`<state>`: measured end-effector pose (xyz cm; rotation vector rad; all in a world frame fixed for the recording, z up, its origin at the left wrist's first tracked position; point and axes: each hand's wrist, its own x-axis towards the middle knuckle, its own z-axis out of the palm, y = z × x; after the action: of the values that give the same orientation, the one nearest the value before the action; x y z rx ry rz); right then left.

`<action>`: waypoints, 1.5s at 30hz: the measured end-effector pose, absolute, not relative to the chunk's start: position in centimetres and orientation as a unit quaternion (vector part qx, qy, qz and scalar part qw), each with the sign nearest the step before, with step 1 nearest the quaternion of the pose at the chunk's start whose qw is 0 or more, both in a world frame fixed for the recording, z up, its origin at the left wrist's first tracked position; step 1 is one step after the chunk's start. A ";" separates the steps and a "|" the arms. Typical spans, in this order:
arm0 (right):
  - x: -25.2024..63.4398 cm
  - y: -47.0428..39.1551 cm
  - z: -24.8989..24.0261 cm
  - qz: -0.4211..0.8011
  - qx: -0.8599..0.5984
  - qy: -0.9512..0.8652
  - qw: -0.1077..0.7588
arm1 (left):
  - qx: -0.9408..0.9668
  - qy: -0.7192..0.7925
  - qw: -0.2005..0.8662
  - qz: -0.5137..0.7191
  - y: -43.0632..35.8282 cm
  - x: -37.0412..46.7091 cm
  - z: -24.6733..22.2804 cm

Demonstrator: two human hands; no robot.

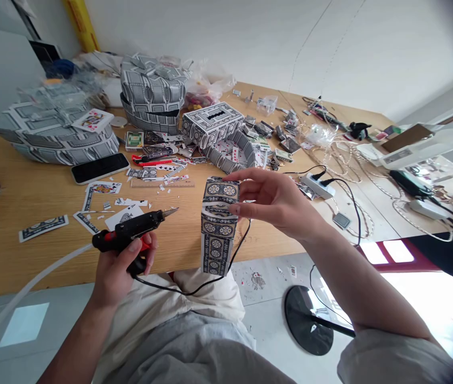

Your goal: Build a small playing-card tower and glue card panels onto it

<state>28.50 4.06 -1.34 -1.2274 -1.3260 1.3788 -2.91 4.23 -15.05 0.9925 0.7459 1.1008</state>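
Observation:
My left hand is wrapped round the handle of a black and red glue gun, a finger at its red trigger. The gun's metal tip points right, towards a tall, narrow box made of patterned playing cards, and does not touch it. A white glue stick trails from the gun's rear. With fingers and thumb, my right hand grips the upper right side of the card box, which stands upright at the table's front edge. Some of its fingers are partly hidden behind the box.
Loose cards, a phone, a red cutter and a ruler lie on the table. Large card-covered boxes stand behind. A black cable passes below the card box. A power strip lies to the right.

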 end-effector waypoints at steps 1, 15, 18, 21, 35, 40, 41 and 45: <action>28.5 4.0 -1.3 0.544 -0.494 -0.532 0.421 | 0.437 0.335 0.674 0.492 4.2 -2.8 -15.0; 27.2 2.7 -0.5 0.484 -0.526 -0.556 0.424 | 0.431 0.359 0.667 0.490 3.8 -2.6 -15.2; 27.0 2.5 -0.4 0.463 -0.534 -0.568 0.421 | 0.435 0.357 0.667 0.489 3.7 -2.8 -15.1; 26.9 2.4 -0.3 0.445 -0.546 -0.576 0.415 | 0.441 0.359 0.665 0.484 3.6 -2.9 -14.7; 26.2 2.1 -0.4 0.427 -0.546 -0.588 0.416 | 0.645 0.406 0.479 0.435 -0.2 -1.1 -9.3; 26.1 1.9 -0.6 0.408 -0.549 -0.603 0.411 | 0.620 0.434 0.464 0.460 -0.5 0.0 -8.6; 26.1 1.8 -0.6 0.407 -0.550 -0.604 0.410 | 0.615 0.439 0.468 0.458 -0.6 0.0 -8.6; 26.2 1.7 -0.7 0.401 -0.550 -0.607 0.410 | 0.616 0.450 0.472 0.442 -0.9 -0.4 -9.0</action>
<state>26.16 1.72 -0.75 -1.3855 -1.5274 1.0101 -0.38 -0.88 -8.96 1.5084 1.1007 1.0809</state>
